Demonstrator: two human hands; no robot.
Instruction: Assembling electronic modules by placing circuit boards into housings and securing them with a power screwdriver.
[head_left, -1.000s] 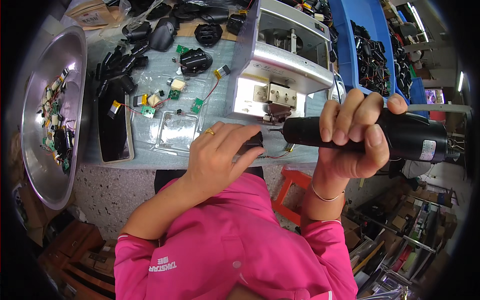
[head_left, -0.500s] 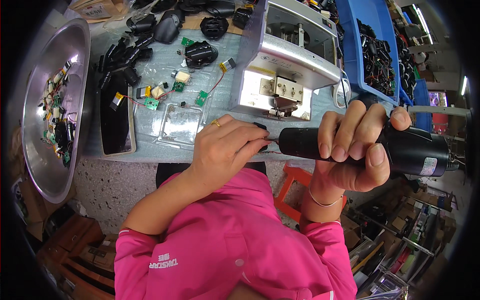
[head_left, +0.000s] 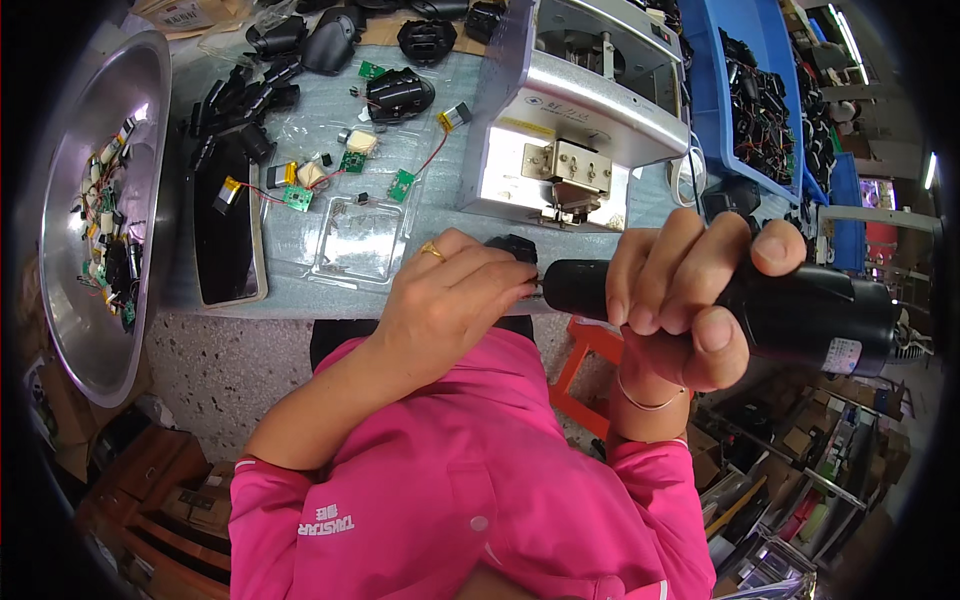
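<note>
Black plastic housing, partly hidden, is held closed in the fingers of the left hand, near the bench's front edge, below the silver benchtop machine. Black electric screwdriver is gripped around its barrel by the right hand. Screwdriver's long axis is set roughly crosswise, nose pointed left, just beside the left fingertips; housing lies left of the nose. Bit contact cannot be told.

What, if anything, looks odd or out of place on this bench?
Nothing plainly spilled or damaged. Only mild clutter: wired green circuit boards lie loose on the table, while similar parts sit gathered in the metal bowl.
</note>
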